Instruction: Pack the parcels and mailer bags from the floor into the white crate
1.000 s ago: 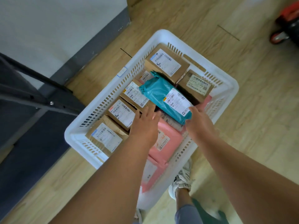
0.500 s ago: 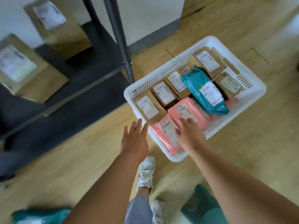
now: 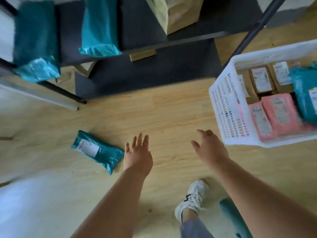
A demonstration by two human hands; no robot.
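Note:
A teal mailer bag (image 3: 98, 151) with a white label lies flat on the wooden floor at the left. My left hand (image 3: 138, 152) hovers just to its right, fingers spread and holding nothing. My right hand (image 3: 210, 146) is also empty with relaxed fingers, a short way left of the white crate (image 3: 223, 103). The crate stands at the right edge and holds brown parcels (image 3: 261, 80), pink mailer bags (image 3: 277, 114) and a teal mailer bag (image 3: 307, 93). Another teal bag (image 3: 231, 212) shows partly under my right forearm.
A dark metal rack (image 3: 171, 42) fills the top, with teal bags (image 3: 99, 28) and a brown box (image 3: 181, 12) on its shelves. Its legs reach the floor at the left and by the crate. My white shoe (image 3: 192, 198) is on the floor below my hands.
My view has swung left, away from the crate. Both hands have pulled out of the crate and moved toward the teal bag on the floor, still empty.

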